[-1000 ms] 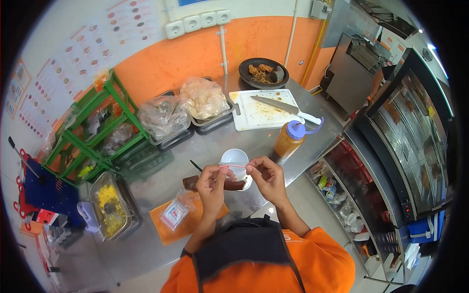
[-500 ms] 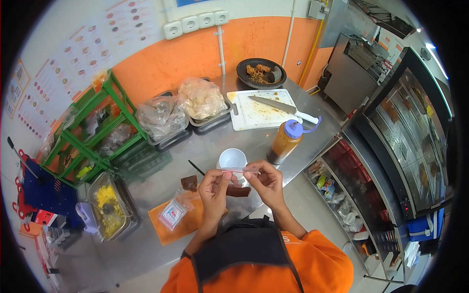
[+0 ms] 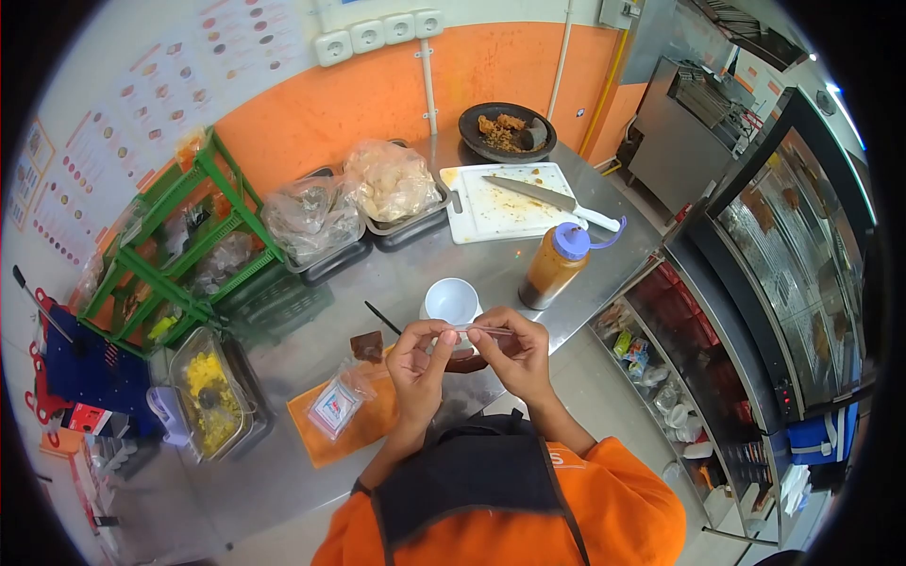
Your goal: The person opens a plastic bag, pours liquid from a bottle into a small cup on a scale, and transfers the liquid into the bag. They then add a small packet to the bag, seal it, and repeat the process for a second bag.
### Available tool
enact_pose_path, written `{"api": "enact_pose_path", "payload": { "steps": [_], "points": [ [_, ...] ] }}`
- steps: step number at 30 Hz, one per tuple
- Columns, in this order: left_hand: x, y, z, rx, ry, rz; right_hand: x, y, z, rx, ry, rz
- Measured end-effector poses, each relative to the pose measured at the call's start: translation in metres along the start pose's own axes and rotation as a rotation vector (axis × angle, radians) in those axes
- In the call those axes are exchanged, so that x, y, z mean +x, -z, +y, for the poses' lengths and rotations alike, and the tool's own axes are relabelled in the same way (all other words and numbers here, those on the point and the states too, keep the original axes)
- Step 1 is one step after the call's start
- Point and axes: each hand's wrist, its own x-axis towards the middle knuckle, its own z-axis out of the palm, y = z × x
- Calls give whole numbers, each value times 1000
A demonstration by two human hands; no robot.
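Note:
Close above the table edge, my left hand [image 3: 418, 368] and my right hand [image 3: 517, 354] pinch a small clear plastic bag [image 3: 461, 328] between thumbs and forefingers. Its top edge is stretched flat between them, and my fingers hide much of it. Just beyond my hands stands a white cup [image 3: 451, 300]. A dark brown piece [image 3: 366, 347] lies left of my left hand; another is partly hidden under my hands. Also to the left, a clear packet with a printed label [image 3: 335, 408] rests on an orange sheet [image 3: 316, 443].
A squeeze bottle of brown sauce [image 3: 552, 269] stands right of the cup. Behind it are a cutting board [image 3: 472, 224] with a knife [image 3: 533, 191] and a stone mortar [image 3: 472, 144]. Bagged food trays [image 3: 326, 269], a green rack [image 3: 170, 278] and a yellow-food container [image 3: 247, 415] line the left.
The pinched bag edge has turned more edge-on, and my fingertips have come a little closer together. Both hands stay in nearly the same spot.

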Motion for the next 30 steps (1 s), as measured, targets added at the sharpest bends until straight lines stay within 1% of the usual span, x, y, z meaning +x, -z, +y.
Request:
{"api": "enact_pose_path", "payload": {
  "steps": [2,4,5,9,11,13,14,17,19,24,26,27,28,29,30],
  "points": [
    [-1,0,1,22,-25,10,1,0,3,-18,53,-19],
    [-2,-4,11,-6,36,33,3,-1,-3,-13,27,-50],
    [-2,-3,10,-4,36,32,3,-1,-6,-10,1,-79],
    [1,1,14,132,-18,-54,8,1,-8,-77,8,-109],
    [-1,2,14,188,-34,-85,8,5,-6,-276,94,-139],
    [-4,-2,9,137,-44,-12,9,0,-11,-333,125,-135],
    [-4,-3,11,139,-45,-13,10,-2,-15,-392,160,-127],
    [-4,-4,18,177,-96,49,11,-1,-20,-428,177,-152],
    [-5,1,22,171,-98,119,11,3,-22,-433,179,-161],
    [-5,16,30,154,-147,172,18,2,-36,-479,161,-255],
    [-7,21,33,178,-187,202,23,-2,-45,-559,165,-267],
    [-7,24,35,67,-100,144,28,-5,-50,-550,184,-305],
    [-5,28,38,-39,-24,87,29,-8,-55,-522,156,-328],
    [-4,28,44,-26,-63,123,32,-13,-61,-492,129,-353],
    [-5,26,49,-71,20,52,36,-17,-69,-549,126,-408]
  ]
}}
